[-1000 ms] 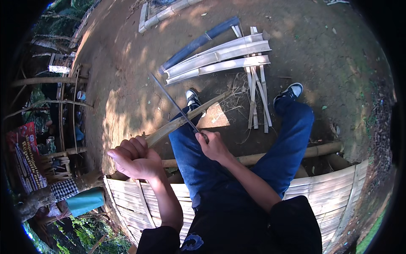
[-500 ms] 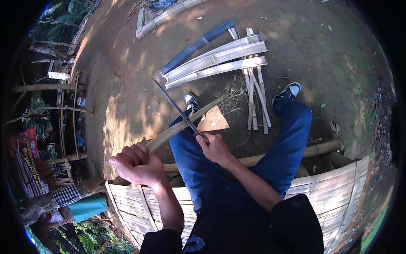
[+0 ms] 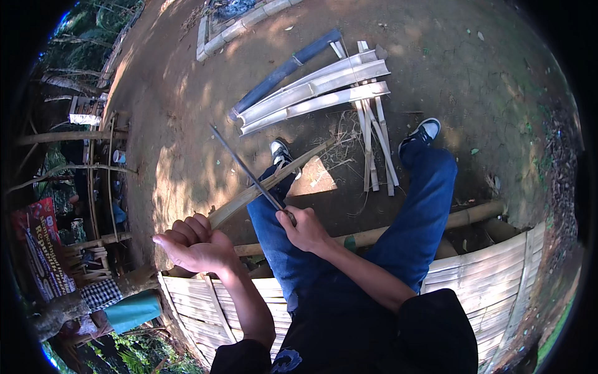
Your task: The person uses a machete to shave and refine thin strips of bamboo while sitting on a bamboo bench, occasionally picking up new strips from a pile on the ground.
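My left hand (image 3: 198,246) is closed around the near end of a long split bamboo strip (image 3: 300,164). The strip slants away to the right, passing over my left thigh and shin, and its far end is near the ground by some shavings. In my right hand (image 3: 306,230) is the handle of a long-bladed knife (image 3: 240,163). Its dark, narrow blade points up and to the left and crosses the strip, seemingly against it, ahead of my left fist.
Split bamboo halves (image 3: 311,90) and a dark bamboo pole (image 3: 283,76) lie on the dirt ahead, with thin bamboo slats (image 3: 367,146) beside them. Pale shavings (image 3: 339,146) are scattered between my feet. I sit on a woven bamboo bench (image 3: 479,280). A wooden frame structure stands at left.
My right hand and the knife have shifted left and nearer to me, the blade sliding along the strip toward my left fist. My left hand has moved slightly left, still gripping the strip.
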Tool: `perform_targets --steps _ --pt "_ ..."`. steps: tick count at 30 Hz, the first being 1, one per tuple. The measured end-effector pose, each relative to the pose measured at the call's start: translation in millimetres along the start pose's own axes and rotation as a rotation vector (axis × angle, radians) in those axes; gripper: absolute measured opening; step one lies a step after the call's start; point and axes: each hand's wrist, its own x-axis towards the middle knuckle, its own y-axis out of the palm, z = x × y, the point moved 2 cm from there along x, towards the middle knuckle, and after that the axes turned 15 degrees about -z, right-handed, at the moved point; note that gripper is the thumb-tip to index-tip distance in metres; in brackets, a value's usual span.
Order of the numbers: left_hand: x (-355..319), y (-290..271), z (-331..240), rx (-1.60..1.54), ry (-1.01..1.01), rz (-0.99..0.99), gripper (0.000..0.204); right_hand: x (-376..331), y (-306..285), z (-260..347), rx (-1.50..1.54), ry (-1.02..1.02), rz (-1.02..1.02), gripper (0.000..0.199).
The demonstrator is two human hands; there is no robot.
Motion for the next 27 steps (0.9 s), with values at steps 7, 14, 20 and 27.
perform_targets --steps 7,14,20,27 --pt "-6 8 -2 -0.023 -0.034 0.021 0.055 16 3 -49 -0.013 0.012 -0.117 0.037" --pt "-14 2 -2 -0.04 0.065 0.066 0.054 14 -2 -41 -0.045 0.041 -0.094 0.043" --pt "-1 10 3 -0.037 0.019 0.057 0.054 8 1 -25 0.043 -0.335 0.009 0.038" --pt "8 -8 5 -0.021 0.039 0.041 0.054 13 -3 -30 -0.081 0.088 0.041 0.045"
